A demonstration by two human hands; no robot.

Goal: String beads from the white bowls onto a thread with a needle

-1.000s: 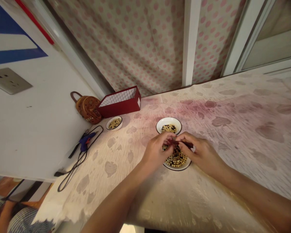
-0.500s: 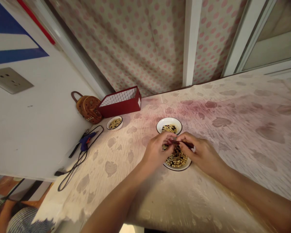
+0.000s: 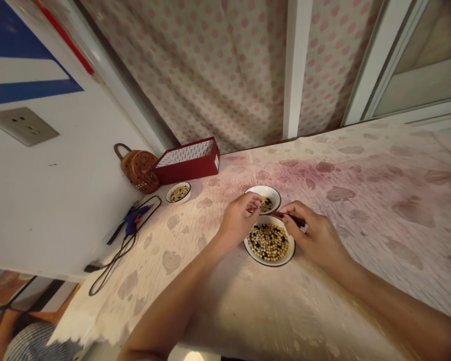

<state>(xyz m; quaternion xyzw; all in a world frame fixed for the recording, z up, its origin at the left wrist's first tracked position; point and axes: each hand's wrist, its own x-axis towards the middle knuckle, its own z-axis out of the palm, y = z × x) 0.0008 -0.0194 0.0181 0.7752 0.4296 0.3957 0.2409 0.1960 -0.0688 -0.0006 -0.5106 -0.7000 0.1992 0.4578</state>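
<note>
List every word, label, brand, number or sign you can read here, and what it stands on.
Nothing is readable.
Label on the box: too small to read.
Printed marks on the box's lining: too small to read.
Blue-and-white panel: no readable text.

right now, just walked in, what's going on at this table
Someone has both hands over two bowls. The right hand holds a slim dark tool by the bowls' rims; the left hand is beside them with fingers curled, and whether it pinches anything is too small to tell. The near bowl and far bowl both contain yellow and black beans, by the look of them. A third, smaller bowl sits off left, before a red box.
</note>
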